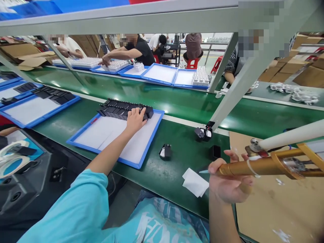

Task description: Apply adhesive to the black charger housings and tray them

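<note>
Left arm stretched forward over a blue-rimmed tray (136, 145), its white floor nearer than, and rim to the right of, the left hand (136, 119), whose fingers part over black housings (113, 109), any pinch indiscernible, while the right hand (227, 189) curls around a gold dispenser (265, 165), its rear cut off.

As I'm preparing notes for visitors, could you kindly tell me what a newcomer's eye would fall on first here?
Probably the gold-coloured tool at the right, its front end held in the right grip. Next might be the blue-rimmed tray left of centre, with rows of black blocks along its far side, the left grip resting at their right end.
</note>
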The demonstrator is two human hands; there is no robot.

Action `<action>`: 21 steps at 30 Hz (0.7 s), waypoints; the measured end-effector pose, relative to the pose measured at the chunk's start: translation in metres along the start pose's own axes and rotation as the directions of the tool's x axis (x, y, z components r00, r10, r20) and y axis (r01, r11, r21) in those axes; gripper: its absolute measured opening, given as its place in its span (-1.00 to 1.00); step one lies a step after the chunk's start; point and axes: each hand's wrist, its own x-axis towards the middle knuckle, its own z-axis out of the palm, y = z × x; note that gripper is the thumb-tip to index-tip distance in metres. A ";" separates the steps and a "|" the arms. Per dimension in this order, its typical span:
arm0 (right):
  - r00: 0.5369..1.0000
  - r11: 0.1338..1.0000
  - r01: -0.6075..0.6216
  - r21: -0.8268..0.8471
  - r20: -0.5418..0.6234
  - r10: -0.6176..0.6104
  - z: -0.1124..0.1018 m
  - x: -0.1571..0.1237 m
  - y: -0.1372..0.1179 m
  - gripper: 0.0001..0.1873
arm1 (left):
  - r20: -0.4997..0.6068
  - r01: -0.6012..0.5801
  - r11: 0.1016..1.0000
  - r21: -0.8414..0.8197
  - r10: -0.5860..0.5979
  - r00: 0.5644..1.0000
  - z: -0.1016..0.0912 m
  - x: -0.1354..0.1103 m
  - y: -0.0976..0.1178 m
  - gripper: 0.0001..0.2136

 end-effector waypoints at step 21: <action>0.999 0.999 -0.004 0.053 0.044 0.002 0.004 -0.001 -0.002 -0.62 | 0.259 0.249 0.238 -0.939 0.012 0.966 -0.011 -0.125 0.096 -0.66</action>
